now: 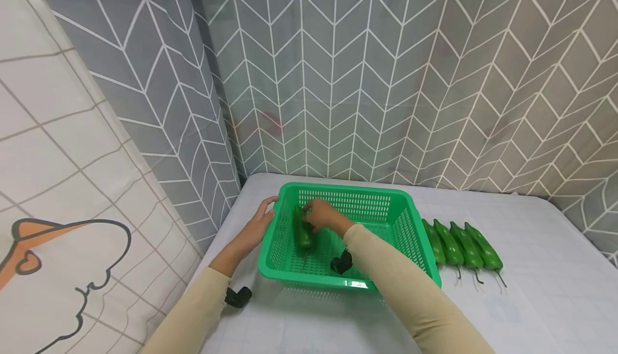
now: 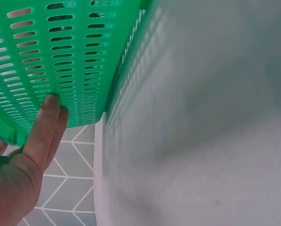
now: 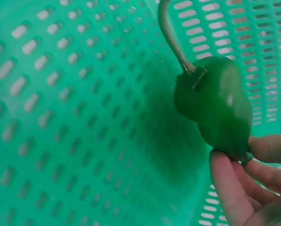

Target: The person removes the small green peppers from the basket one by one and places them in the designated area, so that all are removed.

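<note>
A green plastic basket [image 1: 338, 283] with slotted walls stands on the table. Inside it, toward the left wall, my right hand [image 1: 324, 214] pinches a green chili pepper [image 1: 302, 233] near its tapered end. In the right wrist view the thumb and fingers [image 3: 227, 188] meet at that tip, while the pepper's stem [image 3: 171, 40] points away from the hand. My left hand [image 1: 258, 228] holds the basket's left rim. Two of its fingers [image 2: 44, 127] lie nearly straight along the outer wall in the left wrist view.
Several green peppers [image 1: 467, 249] lie side by side right of the basket, stems toward me. A grey patterned curtain [image 1: 338, 75] hangs behind the white table [image 1: 531, 311]. On the left hangs white cloth [image 1: 63, 177] with a cartoon print. Black devices [image 1: 238, 296] sit at my wrists.
</note>
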Available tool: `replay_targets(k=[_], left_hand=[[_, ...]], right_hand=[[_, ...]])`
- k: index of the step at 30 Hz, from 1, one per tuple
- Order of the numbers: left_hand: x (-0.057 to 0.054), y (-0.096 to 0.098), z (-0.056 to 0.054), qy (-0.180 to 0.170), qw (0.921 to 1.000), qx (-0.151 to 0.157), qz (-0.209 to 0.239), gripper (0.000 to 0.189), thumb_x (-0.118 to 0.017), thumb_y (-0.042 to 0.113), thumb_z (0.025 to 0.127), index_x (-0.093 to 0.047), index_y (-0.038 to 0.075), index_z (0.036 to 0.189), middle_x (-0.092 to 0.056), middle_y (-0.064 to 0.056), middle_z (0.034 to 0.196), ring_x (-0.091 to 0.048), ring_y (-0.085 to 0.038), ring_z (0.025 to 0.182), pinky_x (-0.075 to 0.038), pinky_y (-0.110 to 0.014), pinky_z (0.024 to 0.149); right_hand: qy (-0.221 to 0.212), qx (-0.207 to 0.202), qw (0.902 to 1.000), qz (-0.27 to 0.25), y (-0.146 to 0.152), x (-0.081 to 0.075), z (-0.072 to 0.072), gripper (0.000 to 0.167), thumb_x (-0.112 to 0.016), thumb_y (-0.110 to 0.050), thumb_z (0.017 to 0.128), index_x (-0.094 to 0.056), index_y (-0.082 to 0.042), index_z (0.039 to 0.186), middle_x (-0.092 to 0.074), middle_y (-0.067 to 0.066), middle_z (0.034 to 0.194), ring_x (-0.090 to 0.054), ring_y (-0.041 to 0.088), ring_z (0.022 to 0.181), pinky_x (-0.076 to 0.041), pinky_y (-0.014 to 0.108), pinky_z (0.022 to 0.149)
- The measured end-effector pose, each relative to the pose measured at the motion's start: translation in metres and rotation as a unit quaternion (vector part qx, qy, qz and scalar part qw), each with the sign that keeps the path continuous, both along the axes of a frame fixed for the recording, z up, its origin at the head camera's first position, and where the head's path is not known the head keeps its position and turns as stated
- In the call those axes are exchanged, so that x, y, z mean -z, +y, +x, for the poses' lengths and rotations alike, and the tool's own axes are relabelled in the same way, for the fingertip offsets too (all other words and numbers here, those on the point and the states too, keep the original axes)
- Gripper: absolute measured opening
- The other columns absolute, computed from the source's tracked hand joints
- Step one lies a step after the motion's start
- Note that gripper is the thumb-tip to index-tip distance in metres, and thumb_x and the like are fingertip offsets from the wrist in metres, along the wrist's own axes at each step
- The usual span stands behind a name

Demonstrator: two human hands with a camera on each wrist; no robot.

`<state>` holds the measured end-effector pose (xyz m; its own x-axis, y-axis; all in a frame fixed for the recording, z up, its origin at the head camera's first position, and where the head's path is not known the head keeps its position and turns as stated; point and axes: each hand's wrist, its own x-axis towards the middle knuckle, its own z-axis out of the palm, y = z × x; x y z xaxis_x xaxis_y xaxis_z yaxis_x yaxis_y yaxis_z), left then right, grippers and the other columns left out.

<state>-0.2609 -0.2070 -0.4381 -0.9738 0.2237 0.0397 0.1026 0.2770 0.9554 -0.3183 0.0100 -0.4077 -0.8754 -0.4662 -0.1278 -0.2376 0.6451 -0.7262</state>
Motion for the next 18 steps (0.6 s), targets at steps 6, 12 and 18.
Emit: replay_targets(k=[6, 12, 18], left_hand=[[0.001, 0.000, 0.000, 0.008, 0.9999, 0.007, 0.001, 0.046, -0.024, 0.029, 0.114, -0.022, 0.018, 0.159, -0.039, -0.019, 0.144, -0.034, -0.033, 0.136, -0.021, -0.059, 0.114], [0.001, 0.001, 0.000, 0.000, 1.0000, 0.001, 0.000, 0.045, -0.023, 0.026, 0.114, -0.022, 0.020, 0.159, -0.042, -0.019, 0.141, -0.037, -0.033, 0.135, -0.021, -0.059, 0.115], [0.002, 0.001, -0.003, -0.004, 0.9999, -0.014, -0.007, 0.047, -0.025, 0.031, 0.113, -0.023, 0.022, 0.159, -0.044, -0.018, 0.139, -0.040, -0.033, 0.132, -0.021, -0.061, 0.115]], right_hand=[[0.005, 0.002, 1.0000, -0.009, 0.008, -0.009, 0.000, 0.038, -0.065, -0.002, 0.097, -0.059, 0.010, 0.133, -0.063, 0.026, 0.120, -0.072, 0.028, 0.081, -0.059, 0.031, 0.064], [0.005, 0.005, 0.9997, -0.021, 0.021, -0.015, -0.002, 0.039, -0.065, -0.004, 0.098, -0.058, 0.009, 0.134, -0.065, 0.025, 0.113, -0.072, 0.029, 0.082, -0.059, 0.035, 0.068], [-0.003, 0.013, 0.9996, -0.026, 0.035, -0.023, -0.004, 0.040, -0.063, -0.004, 0.099, -0.057, 0.007, 0.137, -0.065, 0.026, 0.118, -0.072, 0.031, 0.086, -0.059, 0.037, 0.070]])
